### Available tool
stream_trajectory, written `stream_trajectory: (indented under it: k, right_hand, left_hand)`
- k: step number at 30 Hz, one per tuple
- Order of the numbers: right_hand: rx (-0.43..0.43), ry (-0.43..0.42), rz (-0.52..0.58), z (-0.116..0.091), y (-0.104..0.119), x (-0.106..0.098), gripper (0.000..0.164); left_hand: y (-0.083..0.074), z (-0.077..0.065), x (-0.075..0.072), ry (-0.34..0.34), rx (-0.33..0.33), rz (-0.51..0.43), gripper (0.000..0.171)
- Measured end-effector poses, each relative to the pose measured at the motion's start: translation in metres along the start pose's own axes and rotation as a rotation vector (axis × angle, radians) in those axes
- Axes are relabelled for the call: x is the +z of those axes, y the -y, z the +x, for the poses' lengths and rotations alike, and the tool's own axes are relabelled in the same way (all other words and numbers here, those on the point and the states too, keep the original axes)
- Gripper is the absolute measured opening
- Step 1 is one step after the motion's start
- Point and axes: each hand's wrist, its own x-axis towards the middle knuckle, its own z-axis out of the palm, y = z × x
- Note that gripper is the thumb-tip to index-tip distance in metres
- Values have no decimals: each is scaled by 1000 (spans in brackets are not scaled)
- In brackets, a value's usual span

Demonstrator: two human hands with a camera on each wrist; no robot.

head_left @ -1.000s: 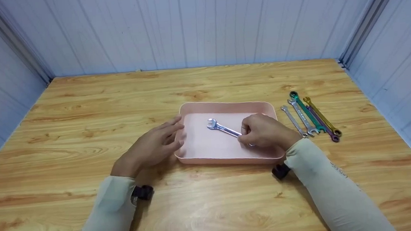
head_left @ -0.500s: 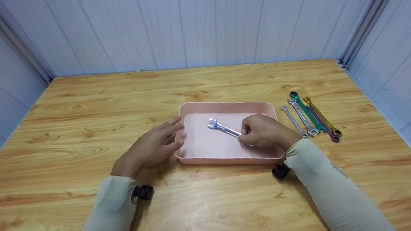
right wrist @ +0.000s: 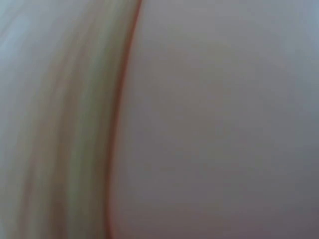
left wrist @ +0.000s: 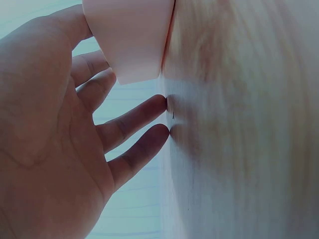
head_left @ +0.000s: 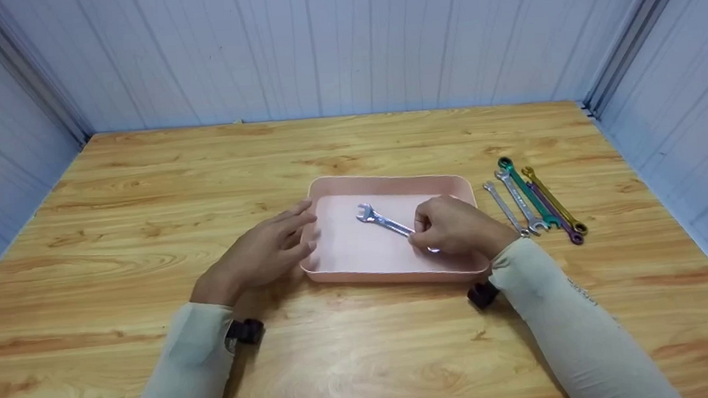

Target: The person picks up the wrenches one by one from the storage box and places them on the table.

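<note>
A shiny silver wrench [head_left: 387,222] slants inside the shallow pink tray [head_left: 399,276], its open-ended jaw toward the far left. My right hand [head_left: 452,225] pinches the wrench near its other end and covers most of that end. At the tray's left side is my left hand [head_left: 262,252], fingers spread and loosely bent against the wall. In the left wrist view, two fingertips of the left hand [left wrist: 55,119] reach down to the table beside the tray corner [left wrist: 130,45]. Only the blurred tray wall [right wrist: 209,124] fills the right wrist view; the right hand is hidden there.
To the right of the tray lie several wrenches side by side: two silver ones [head_left: 521,202], a green one [head_left: 528,191], a purple one [head_left: 554,210] and a gold one [head_left: 556,199]. The wooden table [head_left: 197,168] meets pale panel walls [head_left: 340,46] behind.
</note>
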Motion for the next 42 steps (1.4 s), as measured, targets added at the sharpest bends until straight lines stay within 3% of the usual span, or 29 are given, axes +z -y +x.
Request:
stream_trajectory:
  k: [16, 24, 42]
  right_hand:
    - [-37, 2, -15, 1, 1, -1, 14]
    - [-143, -53, -57, 1, -3, -2, 12]
    - [-158, -30, -43, 0, -4, -1, 12]
  left_hand:
    - [1, -1, 0, -2, -9, -8, 56]
    - [0, -2, -1, -15, 32, -35, 53]
    - [1, 0, 0, -7, 15, -20, 54]
